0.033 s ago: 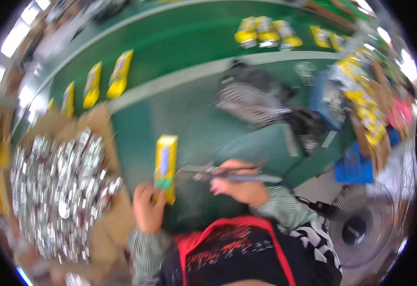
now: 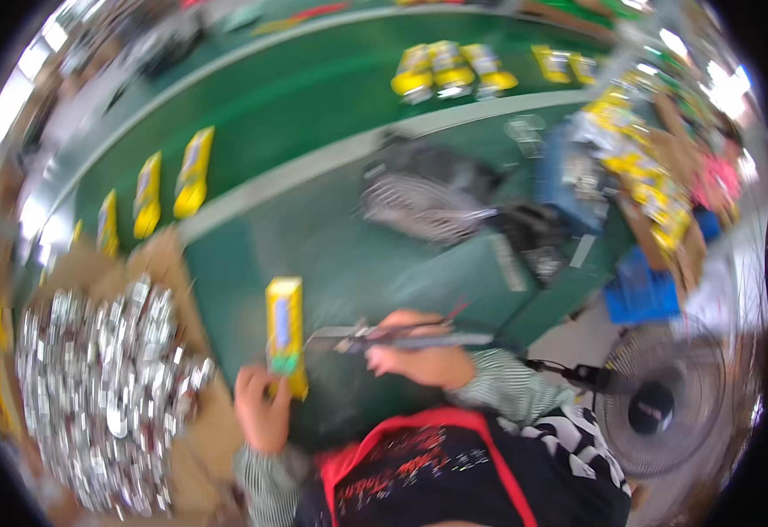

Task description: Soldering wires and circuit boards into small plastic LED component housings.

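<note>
A narrow yellow box (image 2: 284, 321) with a pale panel and a green patch lies on the dark green table in front of me. My left hand (image 2: 263, 413) is at its lower end, with fingers curled and thumb against the box's side. To the right, my right hand (image 2: 423, 356) is closed around a long, thin grey tool (image 2: 473, 339). The thin, bent tip of this tool points left and ends close to the box. A slim dark and reddish piece shows above my fingers. Motion blur hides the tool's exact kind.
At left, a cardboard carton (image 2: 212, 422) holds many shiny silver pieces. Yellow packs (image 2: 194, 176) lie along the green conveyor (image 2: 287, 114) beyond the table. A grey basket (image 2: 419, 206), blue bins (image 2: 640, 294) and a fan (image 2: 656, 408) are to the right.
The whole view has shifted, so the table, box and hands appear further left and mostly lower. Both hands keep about the same place relative to the box.
</note>
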{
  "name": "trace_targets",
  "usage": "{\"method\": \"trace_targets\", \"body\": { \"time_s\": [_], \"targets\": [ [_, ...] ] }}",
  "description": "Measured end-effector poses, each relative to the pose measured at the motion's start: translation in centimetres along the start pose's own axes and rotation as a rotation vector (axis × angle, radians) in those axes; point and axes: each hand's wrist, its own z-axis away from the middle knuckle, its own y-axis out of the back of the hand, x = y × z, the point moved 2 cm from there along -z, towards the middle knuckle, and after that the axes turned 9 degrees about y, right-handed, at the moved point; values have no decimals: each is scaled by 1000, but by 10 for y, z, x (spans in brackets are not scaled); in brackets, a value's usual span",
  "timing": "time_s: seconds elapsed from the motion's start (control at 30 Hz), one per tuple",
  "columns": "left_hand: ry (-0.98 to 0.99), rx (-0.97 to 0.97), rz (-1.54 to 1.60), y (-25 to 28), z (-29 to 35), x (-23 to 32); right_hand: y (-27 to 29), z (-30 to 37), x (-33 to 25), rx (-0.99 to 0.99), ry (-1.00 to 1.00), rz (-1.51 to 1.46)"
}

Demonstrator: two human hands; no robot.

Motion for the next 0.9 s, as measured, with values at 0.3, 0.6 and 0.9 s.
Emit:
{"method": "trace_targets", "body": {
  "time_s": [0.3, 0.6, 0.9],
  "targets": [
    [64, -269, -477, -3, 21, 24, 14, 13, 1, 44, -13, -184],
    [-218, -5, 71, -29, -108, 60, 41, 10, -10, 99, -6, -186],
    [3, -645, 561, -148, -292, 99, 53, 9, -5, 187, -112, -137]
  ]
}}
